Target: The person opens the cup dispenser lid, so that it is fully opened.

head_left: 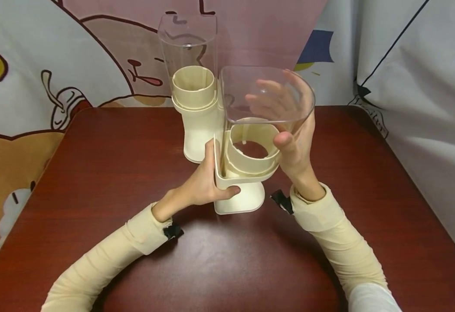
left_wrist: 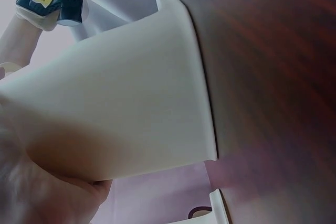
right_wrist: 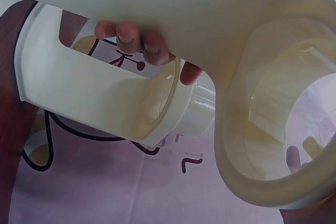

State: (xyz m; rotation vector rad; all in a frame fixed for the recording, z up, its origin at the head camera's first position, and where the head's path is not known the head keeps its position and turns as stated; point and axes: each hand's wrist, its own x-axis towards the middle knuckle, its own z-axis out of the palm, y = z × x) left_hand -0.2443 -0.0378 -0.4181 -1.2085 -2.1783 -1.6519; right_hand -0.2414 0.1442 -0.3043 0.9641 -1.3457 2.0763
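Note:
A cream plastic dispenser stand [head_left: 247,197] stands upright near the table's middle, with a round collar [head_left: 252,162] at its top. A clear plastic container [head_left: 264,117] sits over that collar. My left hand [head_left: 201,184] grips the stand's upright side, thumb across the front; its fingertips [right_wrist: 128,38] curl round the far edge in the right wrist view. My right hand [head_left: 299,134] holds the clear container from the right, thumb at the near side and fingers spread behind, showing through the wall. In the left wrist view the stand's flat side [left_wrist: 126,98] fills the middle.
A second cream stand [head_left: 200,134] with its own clear container [head_left: 188,39] stands just behind and left of the first. Both rest on a dark red wooden table [head_left: 114,173]. A printed cloth [head_left: 106,56] hangs behind the table's back edge.

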